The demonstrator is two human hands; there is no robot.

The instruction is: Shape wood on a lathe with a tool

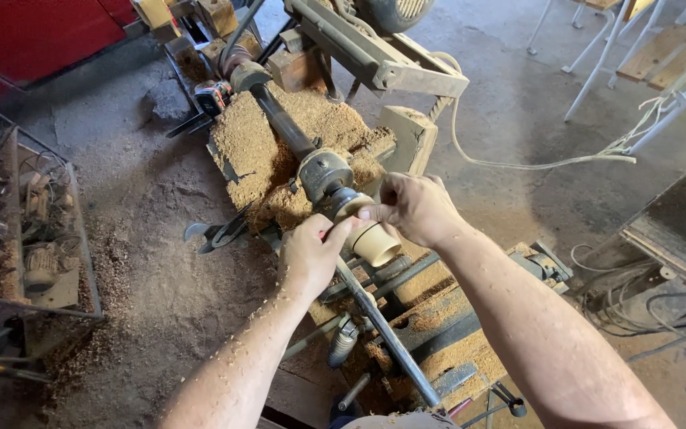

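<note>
Forearms enter from bottom edge, flecked with wood shavings. Left hand (309,253) clenched around red-tipped tool, pressed against pale wooden cup (373,237). Right hand (414,208) fingers pinch cup rim. Cup sits on lathe spindle (325,175), centre frame. Sawdust heap (267,147) covers lathe bed behind. Red panel (33,32) top left; no labels legible.

both bare forearms reach forward from the lower edge, converging at centre. left hand (309,256) is curled, knuckles up, thumb stretched toward the right. right hand (416,208) is bent at the wrist, fingers pinched together, fingertips meeting the left thumb. wood chips cling to the left forearm.
</note>
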